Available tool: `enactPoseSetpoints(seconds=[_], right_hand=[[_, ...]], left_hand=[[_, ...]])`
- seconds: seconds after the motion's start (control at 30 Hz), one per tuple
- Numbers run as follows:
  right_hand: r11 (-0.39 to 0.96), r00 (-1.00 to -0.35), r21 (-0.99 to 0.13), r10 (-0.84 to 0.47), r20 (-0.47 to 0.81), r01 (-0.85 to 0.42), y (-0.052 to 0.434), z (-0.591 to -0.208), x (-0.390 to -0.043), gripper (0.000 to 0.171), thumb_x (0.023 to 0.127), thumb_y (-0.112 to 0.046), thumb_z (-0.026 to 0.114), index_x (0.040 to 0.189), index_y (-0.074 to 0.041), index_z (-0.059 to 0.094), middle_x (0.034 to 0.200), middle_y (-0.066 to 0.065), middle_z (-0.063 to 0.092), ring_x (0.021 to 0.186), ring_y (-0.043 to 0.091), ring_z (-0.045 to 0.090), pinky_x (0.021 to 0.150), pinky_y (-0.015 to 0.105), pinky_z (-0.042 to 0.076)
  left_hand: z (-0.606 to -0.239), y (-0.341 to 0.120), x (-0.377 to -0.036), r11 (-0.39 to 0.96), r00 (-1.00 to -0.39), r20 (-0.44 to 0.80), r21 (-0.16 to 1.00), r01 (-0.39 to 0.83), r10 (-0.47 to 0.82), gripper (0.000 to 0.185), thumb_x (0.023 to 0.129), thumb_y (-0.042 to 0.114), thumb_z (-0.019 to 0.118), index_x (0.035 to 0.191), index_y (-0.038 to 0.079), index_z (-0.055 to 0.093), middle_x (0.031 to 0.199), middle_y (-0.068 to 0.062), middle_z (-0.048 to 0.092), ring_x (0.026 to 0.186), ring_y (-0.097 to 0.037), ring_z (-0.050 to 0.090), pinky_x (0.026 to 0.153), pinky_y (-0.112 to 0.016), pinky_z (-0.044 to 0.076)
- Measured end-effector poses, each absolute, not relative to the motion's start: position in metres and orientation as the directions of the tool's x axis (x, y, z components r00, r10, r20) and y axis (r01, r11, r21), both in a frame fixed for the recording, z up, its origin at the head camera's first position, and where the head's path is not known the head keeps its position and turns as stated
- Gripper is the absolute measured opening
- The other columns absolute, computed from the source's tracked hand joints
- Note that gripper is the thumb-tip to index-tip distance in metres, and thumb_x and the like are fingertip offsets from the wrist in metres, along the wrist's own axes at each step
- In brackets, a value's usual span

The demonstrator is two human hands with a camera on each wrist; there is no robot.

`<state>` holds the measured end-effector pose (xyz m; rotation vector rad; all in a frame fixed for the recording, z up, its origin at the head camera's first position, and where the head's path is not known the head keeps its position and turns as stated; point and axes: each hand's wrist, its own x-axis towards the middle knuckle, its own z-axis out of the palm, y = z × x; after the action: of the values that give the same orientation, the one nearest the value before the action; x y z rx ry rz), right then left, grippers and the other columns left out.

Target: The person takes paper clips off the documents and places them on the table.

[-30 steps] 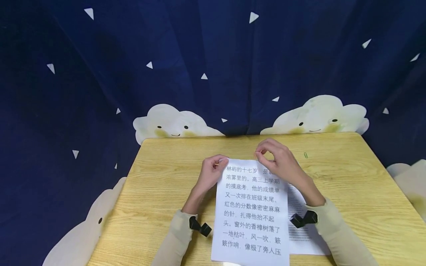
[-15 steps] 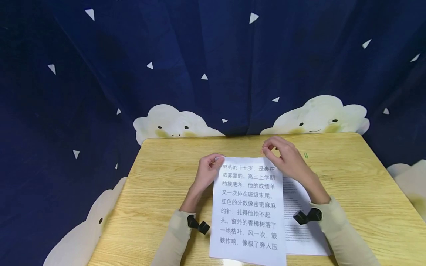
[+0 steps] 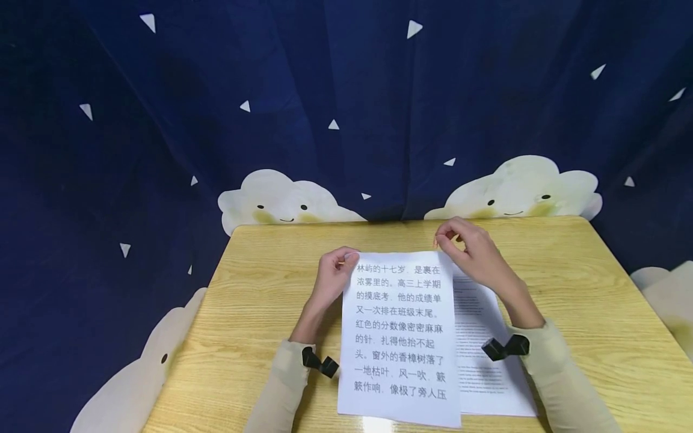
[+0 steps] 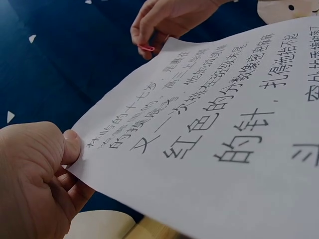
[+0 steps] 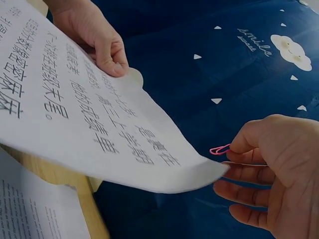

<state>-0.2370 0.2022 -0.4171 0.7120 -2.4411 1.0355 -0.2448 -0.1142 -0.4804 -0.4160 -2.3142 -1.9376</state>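
The large-print paper has shifted left, its near part above the table. The left hand has its fingers pinched on the far left corner; the right hand's thumb and forefinger, closed together, pinch a pink paper clip just beside the far right corner, contact unclear. Blue curtain behind.

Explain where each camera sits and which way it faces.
Head: worn on the head, facing forward and down over table and curtain; left hand, right hand and sleeves show.
Left wrist: on that wrist, looking across the paper; left hand near, right hand beyond.
Right wrist: on that wrist, looking at the paper's corner and clip; right hand near, left hand beyond.
Shared: both wrist views show the clip, the paper and both hands.
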Motion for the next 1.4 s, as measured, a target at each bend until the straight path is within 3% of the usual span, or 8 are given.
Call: enactPoseSetpoints(seconds=[0.4,0.67,0.9,1.4], right_hand=[[0.576,-0.790,-0.562,-0.287,0.541,-0.594,0.219,-0.417,-0.243,0.007,0.101,-0.002,0.062,0.098,-0.007,0.067,0.091,0.001,0.068,0.083,0.009,0.058,0.076,0.024,0.046],[0.590,-0.807,-0.572,-0.265,0.528,-0.569,0.228,-0.418,-0.246,0.006,0.101,-0.003,0.063,0.099,-0.004,0.068,0.091,0.008,0.071,0.081,0.010,0.057,0.076,0.020,0.044],[0.597,-0.809,-0.571,-0.260,0.527,-0.564,0.233,-0.417,-0.246,0.006,0.101,-0.002,0.063,0.100,-0.003,0.069,0.090,0.000,0.070,0.081,0.009,0.057,0.075,0.017,0.043],[0.642,-0.863,-0.602,-0.205,0.461,-0.475,0.259,-0.418,-0.254,0.010,0.104,-0.008,0.060,0.100,-0.005,0.068,0.092,0.005,0.071,0.083,0.007,0.056,0.073,0.017,0.043]], left_hand=[[-0.482,-0.121,-0.249,0.153,-0.970,0.219,0.960,0.233,0.101,0.017,0.103,0.005,0.064,0.108,-0.006,0.075,0.092,-0.027,0.073,0.059,-0.019,0.064,0.051,-0.024,0.052],[-0.481,-0.127,-0.251,0.160,-0.971,0.226,0.959,0.236,0.077,0.016,0.104,0.006,0.064,0.106,-0.004,0.076,0.088,-0.023,0.074,0.058,-0.014,0.064,0.050,-0.023,0.052],[-0.483,-0.133,-0.253,0.171,-0.967,0.246,0.952,0.252,0.060,0.015,0.103,0.004,0.064,0.104,-0.005,0.075,0.084,-0.021,0.073,0.056,-0.011,0.062,0.049,-0.022,0.050],[-0.481,-0.144,-0.257,0.204,-0.978,0.209,0.956,0.210,0.024,0.015,0.104,0.006,0.064,0.105,-0.002,0.076,0.088,-0.018,0.073,0.060,-0.013,0.061,0.052,-0.021,0.049]])
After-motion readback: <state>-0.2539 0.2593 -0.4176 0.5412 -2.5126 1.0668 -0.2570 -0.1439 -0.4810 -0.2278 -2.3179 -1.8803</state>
